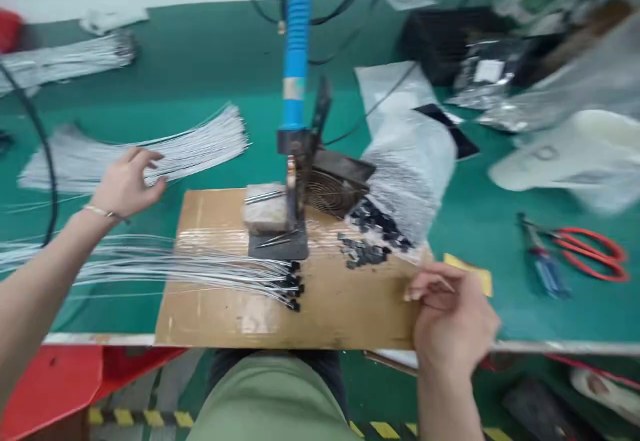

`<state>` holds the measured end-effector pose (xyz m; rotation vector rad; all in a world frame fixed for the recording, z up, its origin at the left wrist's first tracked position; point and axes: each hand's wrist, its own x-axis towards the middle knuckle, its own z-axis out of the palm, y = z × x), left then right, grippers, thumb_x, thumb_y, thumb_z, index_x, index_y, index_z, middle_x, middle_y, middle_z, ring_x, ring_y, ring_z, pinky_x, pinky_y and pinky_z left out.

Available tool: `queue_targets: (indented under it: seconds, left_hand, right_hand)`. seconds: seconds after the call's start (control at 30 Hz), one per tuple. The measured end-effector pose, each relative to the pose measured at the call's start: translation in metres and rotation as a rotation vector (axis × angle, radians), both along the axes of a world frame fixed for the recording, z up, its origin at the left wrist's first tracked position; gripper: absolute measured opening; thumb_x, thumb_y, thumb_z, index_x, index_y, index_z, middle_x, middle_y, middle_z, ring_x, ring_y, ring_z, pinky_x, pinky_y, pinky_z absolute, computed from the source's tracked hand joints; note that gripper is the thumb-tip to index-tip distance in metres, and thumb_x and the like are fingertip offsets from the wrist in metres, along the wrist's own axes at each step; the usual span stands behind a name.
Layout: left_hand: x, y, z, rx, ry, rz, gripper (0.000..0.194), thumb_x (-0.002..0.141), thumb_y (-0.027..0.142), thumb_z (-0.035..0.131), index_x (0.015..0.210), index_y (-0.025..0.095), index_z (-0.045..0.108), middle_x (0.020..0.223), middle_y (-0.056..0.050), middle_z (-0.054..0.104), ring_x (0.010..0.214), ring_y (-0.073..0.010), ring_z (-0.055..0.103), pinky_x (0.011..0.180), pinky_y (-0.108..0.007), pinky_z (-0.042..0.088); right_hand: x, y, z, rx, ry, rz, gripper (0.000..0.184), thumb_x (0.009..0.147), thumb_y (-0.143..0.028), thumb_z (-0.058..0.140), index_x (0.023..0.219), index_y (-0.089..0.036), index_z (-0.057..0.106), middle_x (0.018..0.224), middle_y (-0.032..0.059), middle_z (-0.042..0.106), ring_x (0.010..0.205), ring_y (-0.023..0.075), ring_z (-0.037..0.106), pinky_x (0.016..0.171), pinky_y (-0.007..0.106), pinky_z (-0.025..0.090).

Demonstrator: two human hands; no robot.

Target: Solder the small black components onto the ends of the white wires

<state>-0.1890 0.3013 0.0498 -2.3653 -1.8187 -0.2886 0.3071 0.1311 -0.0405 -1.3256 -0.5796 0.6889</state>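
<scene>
My left hand (131, 184) reaches over a fanned bundle of thin white wires (200, 144), thumb and fingers apart, with nothing visible in its grasp. At the right edge of the cardboard sheet (350, 308), my right hand (453, 311) has its fingers curled in; whether something small is between them I cannot make out. A second group of white wires (225, 271) lies across the cardboard, with small black connectors (293, 288) at their right ends. Loose small black pieces (363, 252) are scattered beside the mouth of a clear plastic bag (407, 174).
A blue-handled soldering iron (295, 48) stands upright in a stand with a coiled holder (327, 191), mid-table. Red-handled scissors (593, 251) and blue-handled cutters (547, 268) lie at right. Another wire bundle (70, 58) rests at the back left. Plastic bags (565, 94) fill the back right.
</scene>
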Motion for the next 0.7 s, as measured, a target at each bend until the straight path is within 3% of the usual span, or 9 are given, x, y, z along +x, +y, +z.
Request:
queue_targets:
  seconds: [0.07,0.17,0.27,0.4,0.57,0.7]
  left_hand:
    - [-0.007,-0.001,-0.006,-0.054,0.039,0.019,0.035,0.099,0.038,0.06,0.124,0.014,0.067,0.113,-0.01,0.071,0.109,-0.0253,0.067,0.102,-0.046,0.054]
    - [0.011,0.012,-0.021,-0.104,0.029,-0.008,0.036,0.097,0.038,0.055,0.12,0.015,0.07,0.115,-0.011,0.071,0.104,-0.0258,0.068,0.098,-0.041,0.054]
    - [0.031,0.029,-0.038,-0.1,-0.02,-0.019,0.041,0.095,0.043,0.054,0.118,0.013,0.07,0.108,-0.015,0.07,0.096,-0.0304,0.067,0.091,-0.045,0.054]
    - [0.041,0.049,-0.054,-0.082,-0.098,-0.032,0.03,0.091,0.036,0.056,0.1,0.013,0.073,0.095,-0.016,0.066,0.092,-0.0325,0.065,0.089,-0.046,0.053]
    - [0.039,0.055,-0.055,-0.052,-0.218,-0.063,0.021,0.088,0.034,0.062,0.084,0.018,0.074,0.087,-0.011,0.068,0.091,-0.0293,0.062,0.093,-0.045,0.049]
    - [0.041,0.047,-0.049,-0.006,-0.347,-0.019,0.021,0.088,0.035,0.065,0.083,0.018,0.076,0.089,-0.01,0.073,0.09,-0.0273,0.064,0.092,-0.043,0.049]
  right_hand:
    - [-0.001,-0.002,-0.002,-0.028,-0.02,-0.031,0.044,0.091,-0.054,0.06,0.076,-0.014,0.071,0.056,0.0011,0.066,0.046,0.0132,0.054,0.046,0.027,0.04]
    - [-0.002,-0.007,-0.001,-0.052,-0.059,-0.03,0.05,0.091,-0.058,0.059,0.072,-0.014,0.072,0.06,0.0032,0.067,0.048,0.0137,0.055,0.046,0.028,0.041]
    - [-0.003,-0.007,-0.002,-0.049,-0.082,-0.02,0.048,0.09,-0.057,0.064,0.071,-0.013,0.072,0.061,0.004,0.068,0.048,0.0143,0.055,0.045,0.029,0.041]
    - [-0.002,-0.007,-0.004,-0.056,-0.104,-0.017,0.048,0.088,-0.058,0.067,0.071,-0.013,0.072,0.059,0.0051,0.068,0.048,0.0147,0.056,0.044,0.029,0.042]
    - [-0.002,-0.008,-0.002,-0.087,-0.094,-0.054,0.048,0.079,-0.062,0.074,0.066,-0.016,0.072,0.06,0.0064,0.067,0.048,0.0173,0.054,0.044,0.034,0.041]
    - [-0.008,-0.005,0.004,-0.124,-0.123,-0.111,0.045,0.075,-0.066,0.072,0.057,-0.025,0.073,0.055,0.0101,0.06,0.046,0.0218,0.048,0.045,0.043,0.033]
